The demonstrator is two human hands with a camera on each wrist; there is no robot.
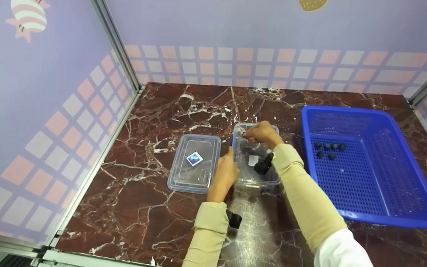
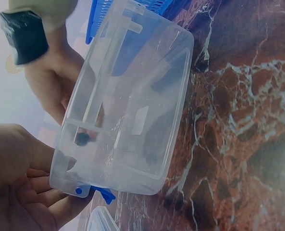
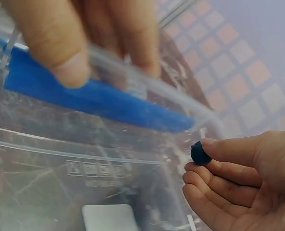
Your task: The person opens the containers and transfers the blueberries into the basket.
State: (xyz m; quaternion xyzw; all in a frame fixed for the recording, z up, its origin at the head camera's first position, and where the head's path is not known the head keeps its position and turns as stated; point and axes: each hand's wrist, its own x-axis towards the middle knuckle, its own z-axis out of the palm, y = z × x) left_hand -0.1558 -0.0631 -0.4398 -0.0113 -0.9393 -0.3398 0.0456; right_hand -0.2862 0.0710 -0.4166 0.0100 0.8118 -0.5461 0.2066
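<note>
A clear plastic box [image 1: 247, 183] with a blue latch [image 2: 103, 193] stands uncovered on the dark red marbled table. My left hand [image 1: 225, 170] grips its left wall, thumb on the inner side and fingers outside. Over the far left part of the box, my right hand [image 1: 262, 132] pinches a small dark blueberry [image 3: 201, 153] between thumb and fingertips. Through the clear wall in the left wrist view the same blueberry [image 2: 82, 139] shows near the rim. A white label [image 1: 253, 160] is seen at the box's bottom.
Left of the box lies a clear lid [image 1: 195, 178] with a blue diamond sticker. A blue perforated basket [image 1: 387, 218] stands to the right, with several blueberries [image 1: 334, 147] in it. Printed panels with metal frame posts [image 1: 124, 55] enclose the table's back and sides.
</note>
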